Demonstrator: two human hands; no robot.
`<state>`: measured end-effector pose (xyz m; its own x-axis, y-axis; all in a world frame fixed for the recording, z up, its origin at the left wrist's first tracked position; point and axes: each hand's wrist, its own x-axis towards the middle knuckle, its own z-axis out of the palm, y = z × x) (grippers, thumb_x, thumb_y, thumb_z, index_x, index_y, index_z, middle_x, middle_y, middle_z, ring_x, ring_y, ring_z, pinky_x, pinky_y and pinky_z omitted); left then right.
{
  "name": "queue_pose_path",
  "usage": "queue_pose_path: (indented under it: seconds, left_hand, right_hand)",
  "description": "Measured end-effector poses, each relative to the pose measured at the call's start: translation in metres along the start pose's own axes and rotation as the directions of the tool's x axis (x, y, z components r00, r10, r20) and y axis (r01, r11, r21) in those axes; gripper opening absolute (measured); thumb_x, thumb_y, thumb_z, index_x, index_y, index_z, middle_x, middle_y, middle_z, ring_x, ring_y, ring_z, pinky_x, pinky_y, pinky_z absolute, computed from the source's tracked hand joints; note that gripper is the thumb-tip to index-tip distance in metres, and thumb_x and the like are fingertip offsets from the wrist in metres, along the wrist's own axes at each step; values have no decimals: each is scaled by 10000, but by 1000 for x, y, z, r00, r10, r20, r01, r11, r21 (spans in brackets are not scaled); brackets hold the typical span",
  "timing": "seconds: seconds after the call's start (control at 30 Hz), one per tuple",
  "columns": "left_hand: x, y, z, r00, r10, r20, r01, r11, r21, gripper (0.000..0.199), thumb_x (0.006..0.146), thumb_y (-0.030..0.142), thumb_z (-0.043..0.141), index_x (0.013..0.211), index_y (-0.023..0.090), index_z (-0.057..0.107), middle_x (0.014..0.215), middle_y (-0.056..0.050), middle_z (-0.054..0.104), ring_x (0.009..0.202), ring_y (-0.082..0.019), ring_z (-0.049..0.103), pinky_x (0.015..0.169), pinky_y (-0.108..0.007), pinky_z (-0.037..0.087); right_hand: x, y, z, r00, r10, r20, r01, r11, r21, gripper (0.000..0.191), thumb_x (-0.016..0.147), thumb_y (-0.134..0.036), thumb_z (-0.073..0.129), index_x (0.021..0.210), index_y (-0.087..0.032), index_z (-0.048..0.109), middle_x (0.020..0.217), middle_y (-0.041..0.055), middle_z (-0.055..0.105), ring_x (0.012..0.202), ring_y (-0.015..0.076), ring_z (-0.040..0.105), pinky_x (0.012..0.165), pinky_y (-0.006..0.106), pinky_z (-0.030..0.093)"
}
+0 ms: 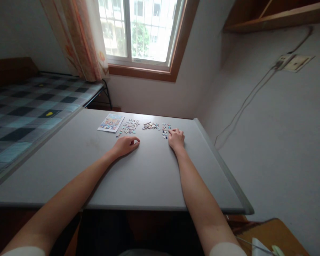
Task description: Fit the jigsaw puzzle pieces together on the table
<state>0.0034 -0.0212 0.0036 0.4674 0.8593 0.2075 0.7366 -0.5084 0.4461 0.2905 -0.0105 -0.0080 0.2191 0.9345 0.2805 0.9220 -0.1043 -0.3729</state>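
My left hand [126,145] rests on the grey-white table [146,174], loosely curled, with a small gap between thumb and forefinger and nothing visible in it. Just beyond it lies a spread group of jigsaw pieces [129,127]. My right hand [176,138] is bent down at the right end of the pieces, its fingertips closed together at a jigsaw piece [169,132] that is mostly hidden. Beside those fingertips is a narrow group of jigsaw pieces [164,130]. Between the two groups sits a denser heap of pieces [150,125].
A printed picture sheet [111,123] lies left of the pieces. A bed with a checked cover [45,97] adjoins the table's left side. A wall with a socket [296,63] and hanging cord [241,106] stands at right. Beyond the table is a window [149,32].
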Motion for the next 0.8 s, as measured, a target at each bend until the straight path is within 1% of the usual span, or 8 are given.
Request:
queue_pose_path:
  seconds: [0.23,0.33,0.4,0.47,0.53,0.63,0.7,0.8]
  left_hand:
    - [0,0,0,1000,-2,6,2,1000,2,337,865,453,495,980,237,727,637,6,595,567,-124,500,560,-237,313]
    - [1,-1,2,1000,-6,10,6,1000,16,330,871,451,492,987,250,725,643,6,600,569,-125,502,557,-238,302]
    - [1,-1,2,1000,-9,10,9,1000,27,325,876,448,488,991,257,724,643,7,601,568,-127,503,554,-239,295]
    - [2,-1,2,1000,-10,14,9,999,36,326,879,449,485,998,262,724,642,7,603,567,-128,505,553,-239,294]
    - [2,0,1,1000,-9,15,8,999,38,329,880,455,486,1004,265,724,642,7,604,568,-128,510,555,-239,298]
    - [2,0,1,1000,-3,16,2,999,32,335,881,463,486,1007,264,725,641,7,604,570,-129,516,556,-239,303]
    - [2,0,2,1000,5,15,-6,999,34,339,882,461,483,1008,259,724,637,6,604,565,-130,513,556,-240,303]
    - [2,-2,2,1000,16,9,-16,999,44,344,879,451,482,1017,242,718,639,0,612,556,-131,507,555,-241,303]
  right_hand:
    - [1,3,2,1000,3,2,-3,1000,18,371,912,-279,411,1172,-261,675,1294,96,550,1136,296,399,957,439,362]
    - [1,-6,-3,998,-1,-68,4,999,41,398,913,-298,410,1223,-218,646,1327,115,523,1146,308,402,967,448,373]
    - [-2,-20,-5,991,-45,-128,53,997,60,430,919,-313,404,1275,-185,608,1346,129,507,1165,315,403,983,456,377]
    - [-8,-38,-2,977,-167,-132,180,979,93,442,932,-326,389,1293,-171,592,1341,127,517,1177,301,419,1013,447,371]
    - [-15,-56,5,946,-313,-88,322,938,131,453,941,-346,391,1318,-168,568,1357,118,514,1216,280,418,1066,430,344]
    - [-23,-78,16,874,-484,41,476,870,126,474,943,-373,405,1358,-179,523,1440,103,454,1287,276,372,1095,437,328]
    - [-24,-86,21,837,-533,122,524,846,102,487,946,-388,401,1366,-167,509,1475,106,422,1317,295,338,1087,463,333]
    - [-20,-94,25,811,-552,193,551,832,66,478,952,-392,388,1351,-163,519,1491,100,414,1307,315,345,1074,491,332]
